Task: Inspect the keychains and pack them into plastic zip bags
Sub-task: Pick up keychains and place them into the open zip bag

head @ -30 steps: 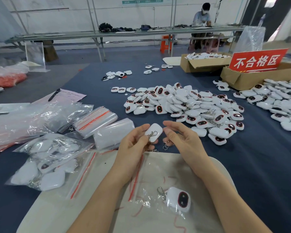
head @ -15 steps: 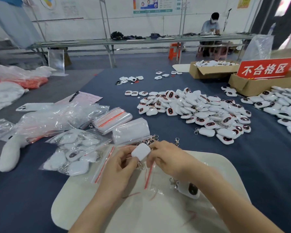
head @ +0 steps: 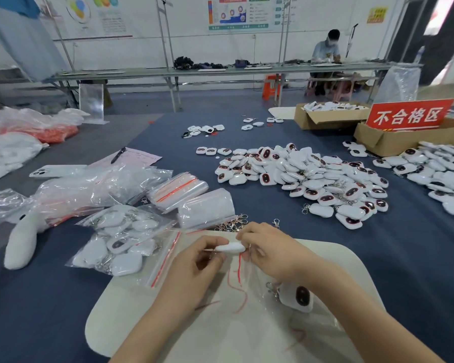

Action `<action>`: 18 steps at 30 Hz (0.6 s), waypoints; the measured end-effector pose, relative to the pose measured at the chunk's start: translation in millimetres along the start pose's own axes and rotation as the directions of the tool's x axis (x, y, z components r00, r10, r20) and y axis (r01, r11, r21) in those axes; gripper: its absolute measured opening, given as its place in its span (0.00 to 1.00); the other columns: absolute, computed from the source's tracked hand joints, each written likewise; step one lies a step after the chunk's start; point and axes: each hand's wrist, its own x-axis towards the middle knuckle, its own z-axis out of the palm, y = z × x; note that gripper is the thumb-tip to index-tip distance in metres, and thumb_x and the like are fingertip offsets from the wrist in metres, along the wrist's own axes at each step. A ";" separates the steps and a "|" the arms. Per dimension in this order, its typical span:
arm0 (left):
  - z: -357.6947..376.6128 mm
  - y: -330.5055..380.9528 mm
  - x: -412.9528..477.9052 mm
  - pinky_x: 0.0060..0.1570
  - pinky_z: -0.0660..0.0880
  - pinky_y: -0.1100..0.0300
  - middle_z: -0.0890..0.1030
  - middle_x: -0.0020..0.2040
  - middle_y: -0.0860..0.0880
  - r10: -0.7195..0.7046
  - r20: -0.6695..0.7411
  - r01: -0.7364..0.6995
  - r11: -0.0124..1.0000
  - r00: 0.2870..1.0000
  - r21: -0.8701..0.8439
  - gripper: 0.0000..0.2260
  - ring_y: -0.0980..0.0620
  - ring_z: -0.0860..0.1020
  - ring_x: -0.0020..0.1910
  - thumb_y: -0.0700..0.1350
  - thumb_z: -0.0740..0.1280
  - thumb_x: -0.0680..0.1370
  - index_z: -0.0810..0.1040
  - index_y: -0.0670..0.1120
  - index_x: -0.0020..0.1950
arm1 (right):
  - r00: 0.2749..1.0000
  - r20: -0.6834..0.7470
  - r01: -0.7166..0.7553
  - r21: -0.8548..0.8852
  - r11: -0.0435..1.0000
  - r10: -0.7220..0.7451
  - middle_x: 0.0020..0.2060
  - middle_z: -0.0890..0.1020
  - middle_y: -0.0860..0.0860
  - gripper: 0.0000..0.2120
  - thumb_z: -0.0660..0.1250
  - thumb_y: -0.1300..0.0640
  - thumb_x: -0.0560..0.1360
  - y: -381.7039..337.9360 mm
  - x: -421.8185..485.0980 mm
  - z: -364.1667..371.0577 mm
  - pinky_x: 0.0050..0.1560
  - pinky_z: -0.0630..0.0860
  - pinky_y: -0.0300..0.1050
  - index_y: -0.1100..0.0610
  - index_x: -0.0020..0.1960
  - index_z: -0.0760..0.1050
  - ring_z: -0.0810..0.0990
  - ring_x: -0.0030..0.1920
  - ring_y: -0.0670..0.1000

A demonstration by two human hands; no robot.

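A white keychain (head: 230,248) is held edge-on between both hands above a white board (head: 131,310). My left hand (head: 194,268) pinches its left end; my right hand (head: 268,247) pinches its right end and the mouth of a clear zip bag (head: 247,292) with a red strip lying under the hands. Another keychain with a dark oval face (head: 298,297) lies inside a bag by my right wrist. A big heap of loose keychains (head: 307,176) lies further out.
Filled bags of keychains (head: 118,242) and stacks of unused zip bags (head: 178,189) lie to the left. Loose metal clasps (head: 233,222) sit beyond the hands. Cardboard boxes (head: 393,140) with a red sign (head: 409,115) and more keychains (head: 443,174) are on the right. A white plush toy (head: 21,244) lies at far left.
Both hands have come down from in front of me to the board with the keychain. The keychain has turned from flat to edge-on at the bag's mouth.
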 end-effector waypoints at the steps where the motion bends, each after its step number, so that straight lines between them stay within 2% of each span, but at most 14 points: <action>1: -1.1 0.3 -0.1 0.49 0.74 0.66 0.84 0.49 0.59 0.028 0.000 -0.028 0.998 1.000 0.049 0.13 0.57 0.82 0.47 0.35 0.69 0.79 0.82 0.54 0.53 | 1.000 -0.009 -0.002 0.028 1.000 0.002 0.61 0.76 0.47 0.08 0.61 0.63 0.78 0.5 -0.6 0.0 0.60 0.70 0.52 0.55 0.50 0.77 0.73 0.59 0.54; 3: -4.6 2.1 0.6 0.52 0.75 0.64 0.83 0.51 0.59 0.117 -0.001 -0.116 0.983 0.993 0.144 0.13 0.56 0.82 0.52 0.35 0.69 0.79 0.82 0.53 0.54 | 0.999 -0.039 0.001 0.107 0.994 0.003 0.59 0.77 0.47 0.10 0.62 0.65 0.77 1.2 -3.0 -1.9 0.61 0.70 0.49 0.52 0.47 0.77 0.75 0.60 0.52; 5: -9.8 4.5 2.3 0.56 0.75 0.63 0.82 0.54 0.58 0.219 0.021 -0.216 0.939 0.976 0.268 0.13 0.55 0.80 0.56 0.35 0.70 0.78 0.82 0.53 0.54 | 0.996 -0.081 -0.009 0.222 0.975 0.028 0.58 0.77 0.44 0.17 0.62 0.66 0.77 -1.1 -6.8 -5.9 0.62 0.71 0.44 0.44 0.41 0.74 0.76 0.60 0.45; 7: -12.9 8.8 2.9 0.57 0.72 0.68 0.80 0.55 0.59 0.301 0.084 -0.309 0.874 0.950 0.375 0.13 0.58 0.78 0.58 0.34 0.70 0.78 0.83 0.52 0.55 | 0.993 -0.105 -0.014 0.289 0.957 0.047 0.57 0.76 0.41 0.20 0.62 0.65 0.77 -4.4 -10.1 -8.8 0.64 0.70 0.42 0.40 0.39 0.71 0.75 0.60 0.40; 9: -13.1 12.5 2.4 0.57 0.68 0.73 0.79 0.56 0.57 0.353 0.144 -0.380 0.827 0.925 0.414 0.12 0.62 0.77 0.58 0.35 0.70 0.78 0.83 0.51 0.55 | 0.992 -0.117 -0.011 0.307 0.952 0.049 0.57 0.76 0.39 0.20 0.61 0.66 0.77 -7.3 -11.0 -10.4 0.64 0.70 0.42 0.40 0.39 0.71 0.75 0.61 0.39; 12: -10.5 14.7 -0.3 0.57 0.67 0.74 0.76 0.57 0.57 0.347 0.243 -0.420 0.809 0.906 0.412 0.12 0.64 0.76 0.58 0.37 0.69 0.78 0.84 0.52 0.57 | 0.989 -0.139 -0.005 0.340 0.940 0.056 0.55 0.76 0.39 0.21 0.60 0.66 0.76 -11.3 -10.5 -11.9 0.61 0.72 0.44 0.40 0.37 0.73 0.78 0.58 0.42; 16: -1.7 16.7 -1.1 0.55 0.72 0.66 0.76 0.57 0.57 0.267 0.333 -0.391 0.832 0.904 0.394 0.12 0.57 0.78 0.53 0.43 0.66 0.79 0.83 0.53 0.59 | 0.989 -0.142 0.012 0.408 0.913 0.050 0.53 0.75 0.37 0.17 0.60 0.66 0.76 -12.4 -9.4 -10.7 0.47 0.79 0.41 0.46 0.39 0.75 0.83 0.44 0.50; 18: 2.3 18.6 0.9 0.54 0.73 0.66 0.77 0.55 0.58 0.263 0.322 -0.376 0.851 0.910 0.368 0.11 0.57 0.78 0.52 0.44 0.66 0.79 0.83 0.51 0.58 | 0.986 -0.157 0.017 0.395 0.919 0.050 0.54 0.76 0.38 0.18 0.60 0.67 0.76 -12.2 -8.1 -10.4 0.52 0.77 0.41 0.44 0.39 0.74 0.82 0.51 0.49</action>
